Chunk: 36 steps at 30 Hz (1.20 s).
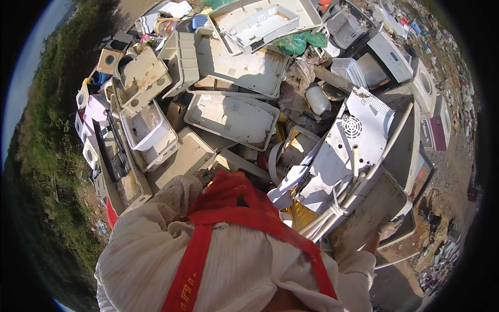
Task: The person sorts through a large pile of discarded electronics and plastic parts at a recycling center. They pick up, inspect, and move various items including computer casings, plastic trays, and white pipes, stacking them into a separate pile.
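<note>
At the lower right, my right hand (389, 229), in a pale glove, grips the rim at the corner of a large beige plastic tub (368, 212). My left sleeve (183, 195) reaches up beside the red apron; a small dirty patch at its cuff looks like my left hand (204, 176), its fingers too hidden to read. Before me lie a shallow beige tray (234, 119), an upright-edged beige bin (181, 150) and a white perforated metal panel (351, 136). Several pale pipes (384, 156), tied together with a strip, lean across the panel.
Heaped scrap surrounds me: stacked beige trays (245, 70), a white basin (147, 130), a grey cylinder (318, 99), green netting (296, 43) and appliance housings (423, 87). A dark bent frame (429, 167) juts out on the right. Dirt ground lies beyond; a bushy slope is left.
</note>
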### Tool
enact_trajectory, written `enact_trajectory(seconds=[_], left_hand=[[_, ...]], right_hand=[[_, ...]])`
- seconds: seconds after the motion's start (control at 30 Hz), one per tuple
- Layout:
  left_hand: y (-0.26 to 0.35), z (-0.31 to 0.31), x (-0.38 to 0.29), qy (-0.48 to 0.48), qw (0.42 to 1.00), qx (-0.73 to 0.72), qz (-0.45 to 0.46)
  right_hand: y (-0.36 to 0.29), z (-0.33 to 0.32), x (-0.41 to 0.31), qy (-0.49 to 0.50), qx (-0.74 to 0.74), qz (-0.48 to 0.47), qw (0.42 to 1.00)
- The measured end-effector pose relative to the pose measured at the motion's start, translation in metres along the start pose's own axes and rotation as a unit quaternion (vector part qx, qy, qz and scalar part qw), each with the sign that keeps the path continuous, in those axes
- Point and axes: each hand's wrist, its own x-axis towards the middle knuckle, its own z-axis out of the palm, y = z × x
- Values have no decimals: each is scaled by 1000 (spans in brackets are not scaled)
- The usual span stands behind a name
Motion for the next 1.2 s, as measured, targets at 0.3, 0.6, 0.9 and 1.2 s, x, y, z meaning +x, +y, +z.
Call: enact_trajectory(seconds=[0.3, 0.6, 0.9, 1.2], left_hand=[[-87, -5, 2, 185, 974, 14, -126], [-146, -92, 49, 221, 934, -141, -244], [-223, -150, 33, 206, 914, -72, -342], [-350, -152, 20, 369, 806, 32, -462]], right_hand=[[-12, -3, -7, -78, -92, 68, 990], [-139, -12, -69, -40, -110, -136, 984], [-278, -24, -163, -168, -16, -374, 912], [-514, -105, -235, -471, 174, -411, 761]])
